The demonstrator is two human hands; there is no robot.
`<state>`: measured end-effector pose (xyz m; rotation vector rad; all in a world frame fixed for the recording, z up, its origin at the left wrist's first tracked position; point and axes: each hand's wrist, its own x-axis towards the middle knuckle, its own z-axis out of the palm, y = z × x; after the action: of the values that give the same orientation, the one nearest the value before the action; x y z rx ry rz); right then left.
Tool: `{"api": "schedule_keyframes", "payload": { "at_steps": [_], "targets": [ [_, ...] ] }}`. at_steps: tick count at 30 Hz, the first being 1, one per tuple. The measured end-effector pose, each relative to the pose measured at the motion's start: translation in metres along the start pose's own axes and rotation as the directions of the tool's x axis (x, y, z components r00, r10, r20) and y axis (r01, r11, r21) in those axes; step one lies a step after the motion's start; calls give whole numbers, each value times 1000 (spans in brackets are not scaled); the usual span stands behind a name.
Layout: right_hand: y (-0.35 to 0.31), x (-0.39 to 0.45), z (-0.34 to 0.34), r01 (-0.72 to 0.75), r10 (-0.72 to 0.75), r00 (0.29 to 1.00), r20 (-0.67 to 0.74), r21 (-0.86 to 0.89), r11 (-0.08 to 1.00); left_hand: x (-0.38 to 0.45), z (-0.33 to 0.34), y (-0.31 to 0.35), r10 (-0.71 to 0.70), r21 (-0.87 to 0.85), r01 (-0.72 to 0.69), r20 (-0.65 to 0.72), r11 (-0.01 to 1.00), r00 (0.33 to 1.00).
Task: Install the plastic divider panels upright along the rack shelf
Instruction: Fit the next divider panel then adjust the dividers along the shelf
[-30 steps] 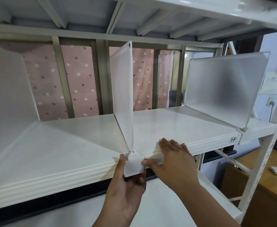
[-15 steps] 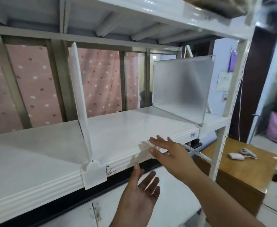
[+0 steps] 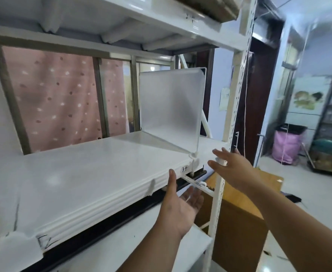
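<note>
Both hands were spread wide and held nothing. The left hand point(image 3: 180, 203) hovered palm up just below the front edge of the rack shelf point(image 3: 94, 173), its thumb raised against the lip. The right hand point(image 3: 234, 165) reached out flat, fingers apart, in front of the white upright post point(image 3: 219, 185). The frosted divider panel point(image 3: 171, 107) stood upright on the shelf just left of and above the right hand, its foot clip point(image 3: 194, 160) hooked over the shelf edge, near those fingertips but apart from them.
</note>
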<state>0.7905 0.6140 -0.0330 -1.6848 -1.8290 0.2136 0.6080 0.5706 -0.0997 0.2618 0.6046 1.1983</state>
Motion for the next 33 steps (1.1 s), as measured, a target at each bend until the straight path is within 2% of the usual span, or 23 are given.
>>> {"api": "schedule_keyframes", "payload": {
  "at_steps": [6, 11, 15, 21, 25, 33],
  "targets": [
    [32, 46, 1, 83, -76, 994, 84, -90, 992, 52, 21, -13, 64, -42, -64, -14, 997, 998],
    [37, 83, 18, 231, -196, 948, 250, -118, 966, 84, 28, -20, 195, -48, -197, -47, 979, 980],
    [38, 106, 32, 270, -215, 922, 323, -136, 953, 105, 23, -20, 221, -94, -218, 22, 971, 975],
    [41, 127, 36, 208, -179, 944, 277, -77, 975, 123, 29, -21, 303, -64, -299, 68, 952, 951],
    [45, 128, 41, 202, -179, 958, 224, -81, 976, 126, 32, -22, 294, -100, -283, 113, 954, 949],
    [46, 131, 44, 211, -186, 966, 181, -132, 969, 129, 28, -22, 270, -78, -263, 89, 962, 959]
  ]
}}
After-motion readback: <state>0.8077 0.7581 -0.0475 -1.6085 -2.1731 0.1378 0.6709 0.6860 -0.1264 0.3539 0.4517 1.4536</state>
